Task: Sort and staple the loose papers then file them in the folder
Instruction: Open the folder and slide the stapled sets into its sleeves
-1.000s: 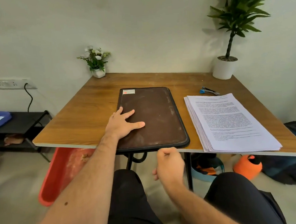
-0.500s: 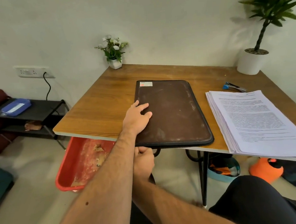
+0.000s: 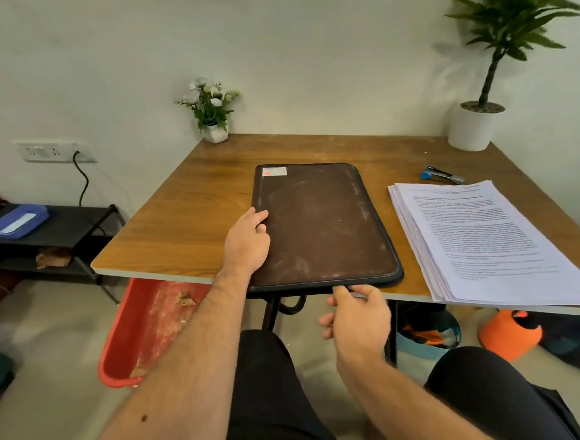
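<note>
Hiding its fingertips, right hand (image 3: 357, 318) pinches folder (image 3: 320, 224) edge.

Soft, even indoor light fills the room, bright enough to read colours. The tall green potted plant (image 3: 511, 22) at the far right throws a faint blurred shadow leftward on the pale wall (image 3: 304, 47), so light comes from the right. The brown wooden tabletop (image 3: 186, 227) carries a dull sheen without hard glare. Wide-angle distortion bends the edges. Print on the white paper stack (image 3: 482, 237) is too soft to read.
</note>
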Available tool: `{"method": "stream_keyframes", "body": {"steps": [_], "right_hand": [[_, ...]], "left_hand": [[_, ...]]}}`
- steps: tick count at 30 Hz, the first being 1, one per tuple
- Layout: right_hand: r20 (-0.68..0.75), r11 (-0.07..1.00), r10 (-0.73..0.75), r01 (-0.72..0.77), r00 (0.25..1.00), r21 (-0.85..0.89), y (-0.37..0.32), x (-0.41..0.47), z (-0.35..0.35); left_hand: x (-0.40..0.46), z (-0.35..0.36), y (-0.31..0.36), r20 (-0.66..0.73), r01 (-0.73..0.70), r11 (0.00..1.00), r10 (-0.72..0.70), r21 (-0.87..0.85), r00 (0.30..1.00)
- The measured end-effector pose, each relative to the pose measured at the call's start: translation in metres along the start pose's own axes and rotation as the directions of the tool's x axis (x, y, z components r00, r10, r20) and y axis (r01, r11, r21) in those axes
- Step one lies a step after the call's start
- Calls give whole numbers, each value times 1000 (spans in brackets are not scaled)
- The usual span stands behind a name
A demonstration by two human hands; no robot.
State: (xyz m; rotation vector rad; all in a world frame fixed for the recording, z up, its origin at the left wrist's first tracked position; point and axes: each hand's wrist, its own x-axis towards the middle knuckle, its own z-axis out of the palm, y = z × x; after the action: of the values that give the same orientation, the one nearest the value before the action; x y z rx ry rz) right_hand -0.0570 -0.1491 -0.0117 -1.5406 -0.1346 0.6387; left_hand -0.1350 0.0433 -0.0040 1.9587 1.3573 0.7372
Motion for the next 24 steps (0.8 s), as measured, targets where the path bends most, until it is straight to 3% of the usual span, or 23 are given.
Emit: {"method": "stream_keyframes", "body": {"steps": [5,8,10,13,16,21,24], "right_hand": [[-53,990,-136,138,989,26,-14,9,-28],[28,946,-305,299,952,127,-34,2,-25],[103,895,-436,420,894,150,-57,-1,-15],[256,819,-574,545,778,179,-87,-4,7],[428,795,-594,579,681,183,-101,-7,34],[715,654,-517,756,471,-26,-94,-7,65],[798,492,-457,859,392,-141,-79,0,65]], "left_hand": [[-9,8,4,12,-12,1000,12,-25,1000],[-10,8,7,35,11,995,-7,-95,999],[-9,6,10,71,24,973,-8,-231,997],[-4,2,15,145,103,843,-30,-527,989],[-11,-15,34,218,100,688,87,-719,972],[-21,-48,48,31,0,338,85,-941,996],[-23,-58,45,-99,-129,309,110,-942,989]]}}
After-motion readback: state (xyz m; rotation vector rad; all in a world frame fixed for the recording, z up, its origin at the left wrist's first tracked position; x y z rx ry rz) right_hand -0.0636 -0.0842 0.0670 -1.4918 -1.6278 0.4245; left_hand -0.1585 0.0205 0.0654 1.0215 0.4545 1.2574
